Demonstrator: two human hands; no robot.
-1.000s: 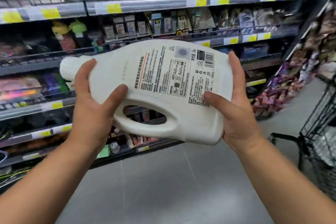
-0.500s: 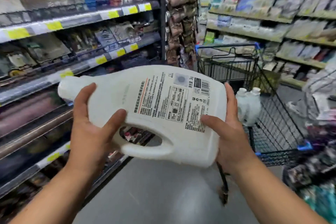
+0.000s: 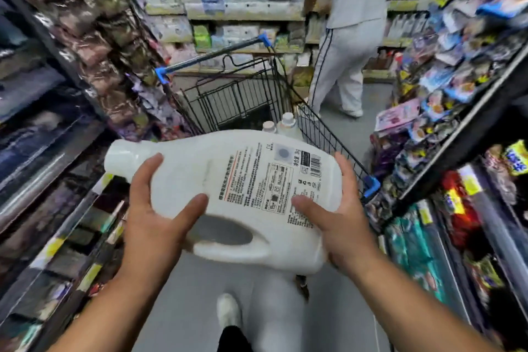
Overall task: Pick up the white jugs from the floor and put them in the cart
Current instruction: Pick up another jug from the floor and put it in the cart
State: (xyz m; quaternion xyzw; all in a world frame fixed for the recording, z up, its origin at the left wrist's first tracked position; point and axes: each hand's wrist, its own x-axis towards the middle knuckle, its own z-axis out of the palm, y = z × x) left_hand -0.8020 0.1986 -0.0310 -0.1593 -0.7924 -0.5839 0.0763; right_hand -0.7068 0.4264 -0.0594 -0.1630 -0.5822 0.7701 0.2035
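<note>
- White plastic jug (image 3: pixel 228 188), lying on its side in mid-air just short of the cart (image 3: pixel 288 88); cap to the left, base to the right, label up.
- It looks full, so likely heavy; the smooth wall could slip, while the moulded handle underneath offers the surest hold.
- Left hand (image 3: pixel 155 226) grasps the neck end, thumb on top.
- Right hand (image 3: pixel 340 226) grasps the base end, thumb on the label.
- Two capped jugs (image 3: pixel 281 124) already stand in the cart.
</note>
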